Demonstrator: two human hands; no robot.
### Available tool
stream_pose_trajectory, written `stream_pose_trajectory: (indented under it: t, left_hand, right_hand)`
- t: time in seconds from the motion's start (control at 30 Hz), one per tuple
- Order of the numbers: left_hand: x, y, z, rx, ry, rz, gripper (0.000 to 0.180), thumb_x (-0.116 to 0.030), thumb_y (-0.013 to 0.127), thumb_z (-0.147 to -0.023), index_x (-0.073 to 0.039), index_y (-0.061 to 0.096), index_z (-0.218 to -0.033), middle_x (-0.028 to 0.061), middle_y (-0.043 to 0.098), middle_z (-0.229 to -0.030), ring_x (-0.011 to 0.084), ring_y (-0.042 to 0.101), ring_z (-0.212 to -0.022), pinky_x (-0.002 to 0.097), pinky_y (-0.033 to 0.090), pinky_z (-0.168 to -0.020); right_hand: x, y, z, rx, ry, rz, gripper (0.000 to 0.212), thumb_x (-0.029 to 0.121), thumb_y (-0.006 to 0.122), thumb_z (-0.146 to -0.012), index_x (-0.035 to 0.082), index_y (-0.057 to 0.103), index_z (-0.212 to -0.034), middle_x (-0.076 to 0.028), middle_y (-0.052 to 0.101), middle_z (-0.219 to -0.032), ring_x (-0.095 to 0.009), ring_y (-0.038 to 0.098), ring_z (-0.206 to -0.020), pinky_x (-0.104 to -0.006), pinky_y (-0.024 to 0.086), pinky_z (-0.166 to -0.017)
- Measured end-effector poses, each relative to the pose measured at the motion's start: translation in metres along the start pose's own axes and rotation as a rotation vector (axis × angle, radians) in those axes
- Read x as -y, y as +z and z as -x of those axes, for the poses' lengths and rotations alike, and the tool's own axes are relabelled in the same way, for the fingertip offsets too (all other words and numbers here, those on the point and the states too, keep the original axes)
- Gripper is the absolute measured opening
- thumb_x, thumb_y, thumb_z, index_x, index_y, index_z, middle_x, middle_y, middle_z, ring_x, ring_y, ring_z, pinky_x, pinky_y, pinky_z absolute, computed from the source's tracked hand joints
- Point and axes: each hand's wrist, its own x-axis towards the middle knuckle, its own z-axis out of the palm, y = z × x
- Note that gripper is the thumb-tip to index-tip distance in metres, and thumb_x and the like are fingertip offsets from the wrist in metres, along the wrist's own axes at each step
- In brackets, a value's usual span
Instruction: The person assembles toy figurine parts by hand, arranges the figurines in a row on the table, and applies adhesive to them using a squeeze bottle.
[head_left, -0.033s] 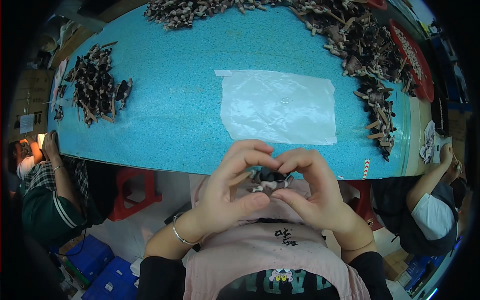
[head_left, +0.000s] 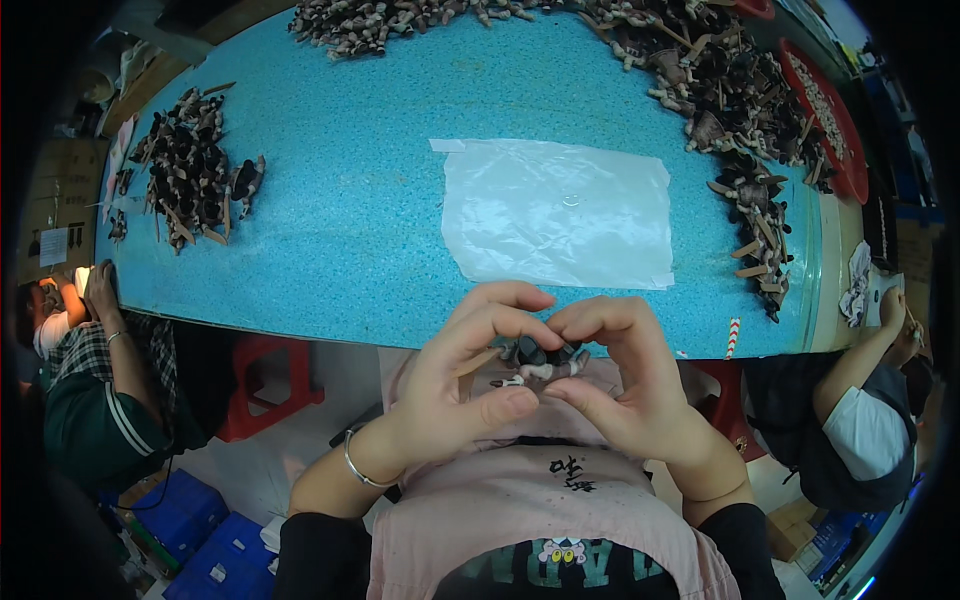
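Observation:
Just off the table's near edge, a small dark and pale figurine is held between both hands. My left hand closes on its left side, thumb below and fingers curled above. From the other side my right hand pinches it with thumb and curled fingers. A light brown strip, like a wooden piece, shows beside the figurine at my left fingers. Fingertips cover part of the figurine, so its finer details cannot be made out.
A white plastic sheet is taped to the blue table. Similar figurines lie in piles at left, far edge and right. A red tray holds small pale pieces. Co-workers sit at both sides; red stools stand below.
The figurine has turned slightly between my fingers. Both hands stay in almost the same place.

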Motion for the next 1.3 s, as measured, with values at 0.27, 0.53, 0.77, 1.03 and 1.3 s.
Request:
stream_pose_trajectory:
  t: [0.27,0.53,0.77,1.03,1.3]
  left_hand:
    - [0.003,0.000,-0.003,0.089,0.201,-0.178,0.042,-0.019,0.082,-0.075,-0.004,0.063,-0.108,0.0140,0.045,-0.132,0.0241,0.044,-0.125,0.0365,0.037,-0.104]
    - [0.009,0.001,-0.003,0.027,0.234,-0.202,0.040,-0.022,0.083,-0.074,-0.002,0.063,-0.103,0.0132,0.051,-0.123,0.0266,0.046,-0.123,0.0381,0.038,-0.102]
    - [0.011,0.002,-0.004,-0.003,0.209,-0.186,0.039,-0.021,0.083,-0.074,-0.002,0.063,-0.102,0.0134,0.054,-0.119,0.0267,0.049,-0.119,0.0387,0.037,-0.103]
    - [0.010,0.000,-0.003,0.020,0.206,-0.173,0.038,-0.019,0.082,-0.074,-0.002,0.063,-0.102,0.0131,0.052,-0.120,0.0248,0.049,-0.118,0.0368,0.037,-0.102]
    - [0.009,-0.002,-0.003,0.031,0.205,-0.162,0.037,-0.019,0.081,-0.075,-0.003,0.063,-0.103,0.0126,0.051,-0.121,0.0244,0.048,-0.119,0.0361,0.037,-0.102]
  right_hand:
    - [0.010,0.003,-0.012,0.051,-0.167,0.218,0.044,0.000,0.066,-0.079,-0.001,0.053,-0.122,-0.017,0.056,-0.107,-0.031,0.057,-0.100,-0.0356,0.046,-0.086]
    - [0.006,0.006,-0.012,0.012,-0.185,0.251,0.038,-0.001,0.066,-0.078,-0.001,0.060,-0.116,-0.015,0.060,-0.098,-0.029,0.059,-0.092,-0.0361,0.049,-0.079]
    - [0.006,0.005,-0.014,0.012,-0.150,0.213,0.036,-0.002,0.068,-0.078,-0.001,0.063,-0.113,-0.014,0.060,-0.096,-0.025,0.061,-0.087,-0.0324,0.051,-0.076]
    - [0.005,0.006,-0.014,0.013,-0.142,0.209,0.036,-0.002,0.068,-0.078,-0.001,0.063,-0.113,-0.013,0.060,-0.096,-0.025,0.061,-0.087,-0.0321,0.051,-0.075]
    - [0.001,0.009,-0.014,-0.032,-0.146,0.148,0.036,-0.001,0.070,-0.076,0.001,0.064,-0.112,-0.012,0.061,-0.097,-0.027,0.060,-0.088,-0.0333,0.049,-0.078]
